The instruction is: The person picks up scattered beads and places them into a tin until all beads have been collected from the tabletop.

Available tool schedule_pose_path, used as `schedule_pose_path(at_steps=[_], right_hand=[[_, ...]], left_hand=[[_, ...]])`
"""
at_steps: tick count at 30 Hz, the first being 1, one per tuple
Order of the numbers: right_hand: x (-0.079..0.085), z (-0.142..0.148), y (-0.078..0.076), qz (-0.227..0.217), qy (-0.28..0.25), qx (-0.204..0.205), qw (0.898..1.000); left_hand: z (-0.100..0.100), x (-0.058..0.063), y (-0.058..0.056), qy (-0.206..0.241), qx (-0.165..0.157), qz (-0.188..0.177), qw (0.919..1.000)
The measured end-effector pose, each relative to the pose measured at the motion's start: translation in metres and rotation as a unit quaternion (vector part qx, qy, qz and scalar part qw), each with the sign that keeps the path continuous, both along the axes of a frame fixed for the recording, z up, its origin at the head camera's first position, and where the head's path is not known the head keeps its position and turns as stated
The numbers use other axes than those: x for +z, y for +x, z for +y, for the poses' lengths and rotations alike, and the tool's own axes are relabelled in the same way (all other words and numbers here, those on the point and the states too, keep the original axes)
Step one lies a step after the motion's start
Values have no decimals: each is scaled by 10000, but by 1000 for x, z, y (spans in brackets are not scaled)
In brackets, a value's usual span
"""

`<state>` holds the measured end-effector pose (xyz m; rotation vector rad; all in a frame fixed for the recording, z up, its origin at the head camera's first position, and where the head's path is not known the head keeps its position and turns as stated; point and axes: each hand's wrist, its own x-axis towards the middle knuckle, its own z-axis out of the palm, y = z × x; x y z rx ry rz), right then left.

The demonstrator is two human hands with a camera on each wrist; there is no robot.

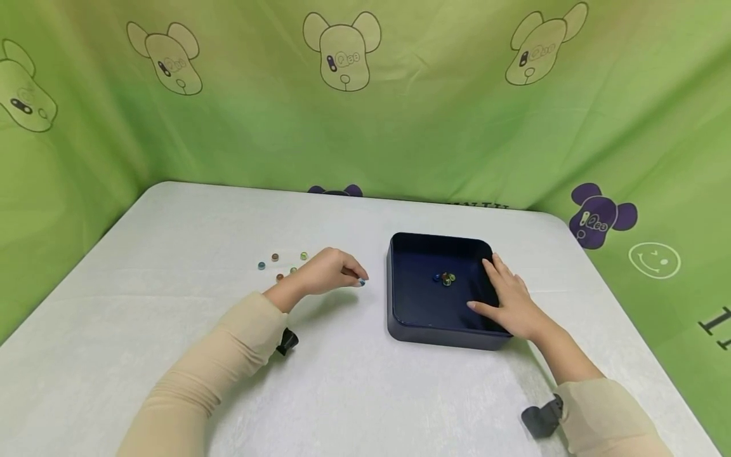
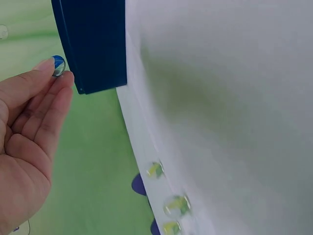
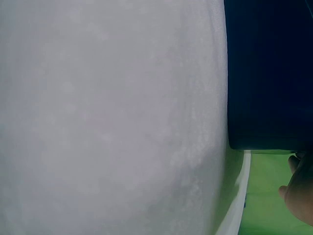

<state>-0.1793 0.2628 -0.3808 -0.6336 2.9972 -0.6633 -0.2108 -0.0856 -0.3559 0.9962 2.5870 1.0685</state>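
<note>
A clear glass marble with blue in it point(image 2: 58, 65) is pinched between the thumb and fingertips of my left hand point(image 1: 328, 271). That hand is held over the white table, just left of a square dark blue box point(image 1: 445, 336). Inside the box several coloured marbles point(image 1: 447, 282) lie clustered near the middle. My right hand point(image 1: 508, 301) rests at the box's right side, its fingers extended along the rim and its thumb reaching over the inside. Only part of the right hand shows at the edge of the right wrist view.
Several loose marbles, among them a blue one point(image 1: 261, 266), a brown one point(image 1: 275, 257) and a green one point(image 1: 304, 256), lie on the white tablecloth point(image 1: 342, 393) behind and left of my left wrist. A green printed curtain point(image 1: 400, 139) hangs around the table.
</note>
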Motion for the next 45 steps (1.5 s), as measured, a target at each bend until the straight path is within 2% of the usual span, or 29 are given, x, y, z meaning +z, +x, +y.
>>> schedule_pose_path(at_steps=[21,35,45], right_hand=[[0,1,0,129,70,-1,9999],[2,0,0,101,98,-39,9999],[3,-2,1,-3,152,-94,9998]], left_hand=[[45,8,-4,422,-240,-168,9987],[72,12,-7,286,-407,-151,9986],[89,8,-11,273,-580,-179,9978]])
